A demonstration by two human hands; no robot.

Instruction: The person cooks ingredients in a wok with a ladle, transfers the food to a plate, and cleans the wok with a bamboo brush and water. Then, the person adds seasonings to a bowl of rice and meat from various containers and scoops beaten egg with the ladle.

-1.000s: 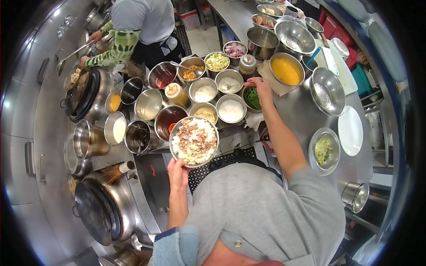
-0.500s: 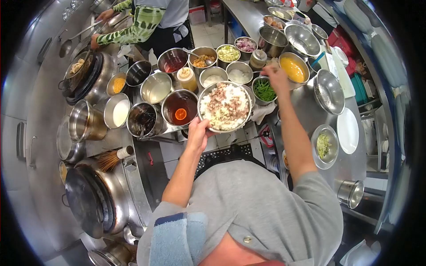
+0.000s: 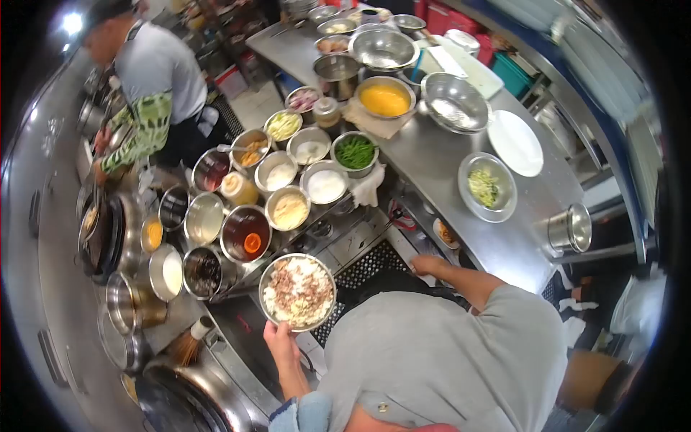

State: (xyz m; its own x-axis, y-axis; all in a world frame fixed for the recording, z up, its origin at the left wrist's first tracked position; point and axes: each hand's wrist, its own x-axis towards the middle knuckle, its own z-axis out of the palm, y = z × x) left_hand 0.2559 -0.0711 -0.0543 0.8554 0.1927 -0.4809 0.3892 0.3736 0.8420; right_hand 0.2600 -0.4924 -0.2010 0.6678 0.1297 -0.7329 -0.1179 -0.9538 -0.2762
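My left hand (image 3: 283, 347) grips the rim of a metal bowl (image 3: 332, 311) from below, with the thumb at the near side. Inside the bowl lie white rice (image 3: 286, 291), chopped brownish meat pieces and pale bits. Just beyond it stands a pot of dark red liquid (image 3: 236, 232) with an orange slice afloat. My right hand (image 3: 426, 265) hangs low beside my body, near the edge of the metal counter. Its back faces me and its fingers are blurred and mostly hidden, so what they do does not show.
Seasoning tubs crowd the station ahead, among them white powder (image 3: 326, 185) and cut green stalks (image 3: 356, 151). The right counter holds beaten egg (image 3: 385, 99), a white oval plate (image 3: 515, 142) and a bowl of chopped greens (image 3: 484, 189). A co-worker (image 3: 162, 72) stands at a wok (image 3: 108, 230).
My view has turned to the right. My left hand has brought the bowl of rice closer to my body. My right hand has withdrawn from the tubs to my side.
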